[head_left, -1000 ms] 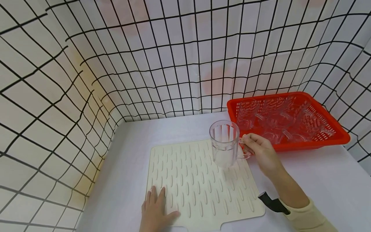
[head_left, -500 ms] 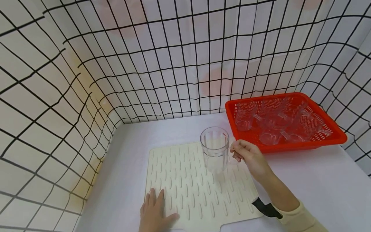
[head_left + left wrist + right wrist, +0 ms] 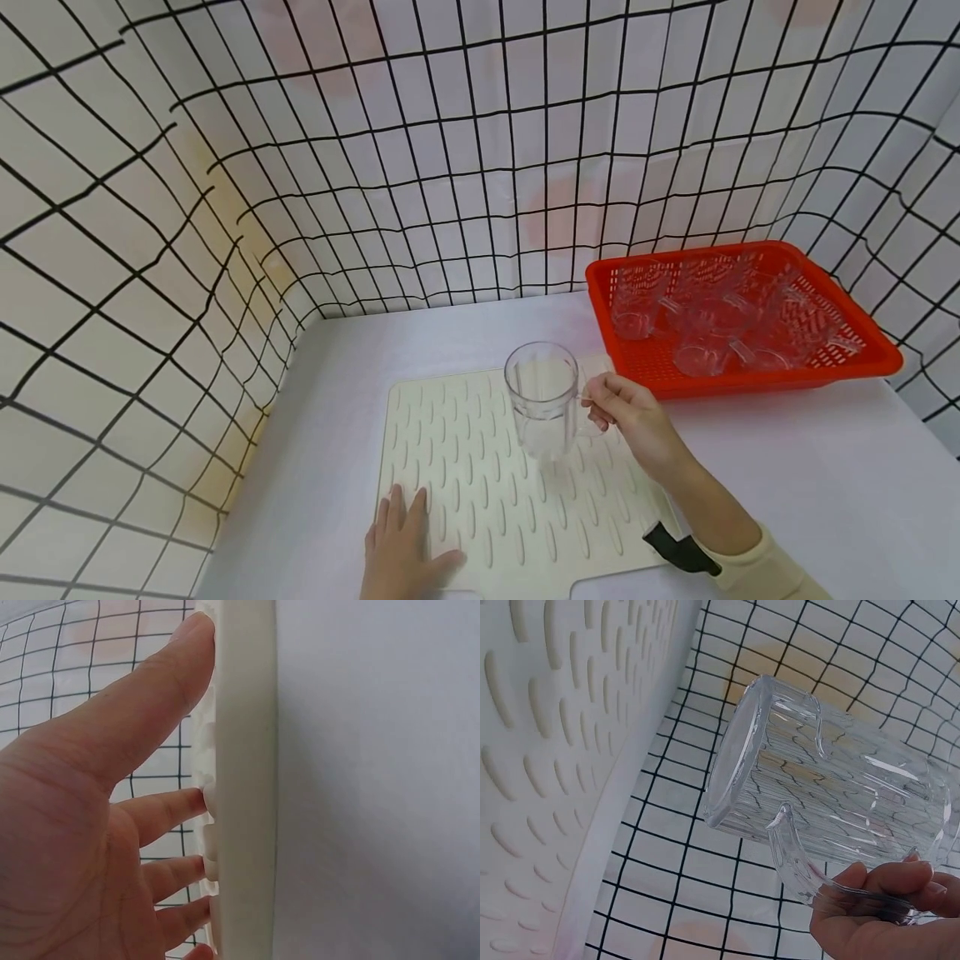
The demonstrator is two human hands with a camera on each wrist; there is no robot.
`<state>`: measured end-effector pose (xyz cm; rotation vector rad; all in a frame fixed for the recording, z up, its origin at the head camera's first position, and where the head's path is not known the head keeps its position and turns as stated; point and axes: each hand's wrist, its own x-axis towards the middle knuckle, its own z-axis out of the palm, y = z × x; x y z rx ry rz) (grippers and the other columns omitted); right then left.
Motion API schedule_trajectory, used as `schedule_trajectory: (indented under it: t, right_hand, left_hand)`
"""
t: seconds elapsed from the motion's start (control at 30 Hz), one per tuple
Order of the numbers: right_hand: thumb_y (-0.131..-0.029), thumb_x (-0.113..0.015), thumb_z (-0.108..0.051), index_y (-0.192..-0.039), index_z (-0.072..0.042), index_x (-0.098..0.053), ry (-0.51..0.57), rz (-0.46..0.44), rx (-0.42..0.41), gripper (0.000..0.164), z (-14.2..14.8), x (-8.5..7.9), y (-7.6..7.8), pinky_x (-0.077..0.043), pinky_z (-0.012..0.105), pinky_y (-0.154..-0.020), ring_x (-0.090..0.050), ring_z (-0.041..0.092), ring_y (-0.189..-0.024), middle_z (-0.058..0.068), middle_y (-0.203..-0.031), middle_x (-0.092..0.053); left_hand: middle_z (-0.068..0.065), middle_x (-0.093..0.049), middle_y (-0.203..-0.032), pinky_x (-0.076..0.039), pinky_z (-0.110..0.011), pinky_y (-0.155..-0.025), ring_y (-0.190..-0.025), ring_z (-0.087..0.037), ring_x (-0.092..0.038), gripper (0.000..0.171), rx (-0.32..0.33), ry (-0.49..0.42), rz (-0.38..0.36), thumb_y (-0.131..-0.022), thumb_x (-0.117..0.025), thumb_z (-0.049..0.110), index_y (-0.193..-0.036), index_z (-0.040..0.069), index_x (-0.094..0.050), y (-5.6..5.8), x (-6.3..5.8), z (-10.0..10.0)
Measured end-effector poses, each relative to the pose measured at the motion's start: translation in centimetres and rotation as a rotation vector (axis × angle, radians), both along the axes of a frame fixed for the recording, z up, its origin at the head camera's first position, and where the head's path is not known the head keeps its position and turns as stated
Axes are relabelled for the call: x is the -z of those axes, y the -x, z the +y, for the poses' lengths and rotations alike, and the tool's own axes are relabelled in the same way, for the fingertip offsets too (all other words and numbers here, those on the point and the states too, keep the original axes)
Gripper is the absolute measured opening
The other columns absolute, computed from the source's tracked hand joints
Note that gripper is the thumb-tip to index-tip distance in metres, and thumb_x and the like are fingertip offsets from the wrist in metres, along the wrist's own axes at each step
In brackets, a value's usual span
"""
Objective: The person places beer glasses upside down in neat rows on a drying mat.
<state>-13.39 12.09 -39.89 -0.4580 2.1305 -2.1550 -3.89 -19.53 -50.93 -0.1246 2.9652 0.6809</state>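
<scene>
Clear handled mug (image 3: 542,408): handle (image 3: 789,862) gripped in right hand (image 3: 636,423), base just above cream ridged mat (image 3: 525,554), not touching. Over the last second, shifted leftward from red basket (image 3: 757,387); transfer judged well under way. Left hand (image 3: 401,542) spread, resting on mat.

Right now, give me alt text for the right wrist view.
The right hand grips a clear mug by its handle, its base facing a pale ridged mat across a gap. A black wire grid stands behind.
</scene>
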Motion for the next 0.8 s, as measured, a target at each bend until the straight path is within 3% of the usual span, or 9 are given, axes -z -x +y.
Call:
schedule_trajectory:
  t: [0.3,0.57,0.67,0.8]
  right_hand:
    - [-0.105,-0.042,-0.015,-0.097,0.011,-0.051,0.000,0.012,-0.018,0.029,-0.3,0.7,-0.2,-0.046,0.023,-0.070,-0.049,0.015,-0.067,0.004,-0.077,-0.050]
    - [-0.105,-0.042,-0.013,-0.095,0.011,-0.047,0.017,0.033,-0.084,0.027,-0.6,1.4,-0.3,-0.045,0.022,-0.071,-0.048,0.016,-0.070,0.005,-0.076,-0.046]
    - [-0.105,-0.042,-0.013,-0.094,0.010,-0.046,0.021,0.036,-0.099,0.027,-0.7,1.6,-0.4,-0.044,0.022,-0.072,-0.048,0.017,-0.071,0.007,-0.076,-0.045]
    - [-0.105,-0.041,-0.013,-0.094,0.010,-0.047,0.019,0.033,-0.109,0.026,-0.8,1.7,-0.3,-0.045,0.022,-0.074,-0.049,0.018,-0.072,0.007,-0.077,-0.046]
  left_hand:
    - [-0.036,-0.025,-0.150,-0.022,-0.071,-0.104,-0.136,-0.057,-0.021,0.102,-0.013,-0.001,-0.014,-0.065,-0.080,0.058,-0.142,0.001,-0.046,0.2,-0.2,0.2]
    - [-0.037,-0.028,-0.148,-0.024,-0.070,-0.104,-0.135,-0.057,-0.023,0.097,-0.003,0.019,-0.020,-0.069,-0.079,0.054,-0.142,-0.001,-0.045,0.4,-0.7,0.4]
    - [-0.038,-0.031,-0.146,-0.024,-0.069,-0.105,-0.135,-0.056,-0.026,0.090,0.054,-0.027,-0.001,-0.076,-0.077,0.049,-0.140,-0.005,-0.046,0.7,-1.2,0.8]
    - [-0.035,-0.041,-0.141,-0.032,-0.067,-0.101,-0.129,-0.054,-0.037,0.074,0.175,-0.105,0.106,-0.088,-0.070,0.040,-0.139,-0.008,-0.045,1.3,-2.0,1.4]
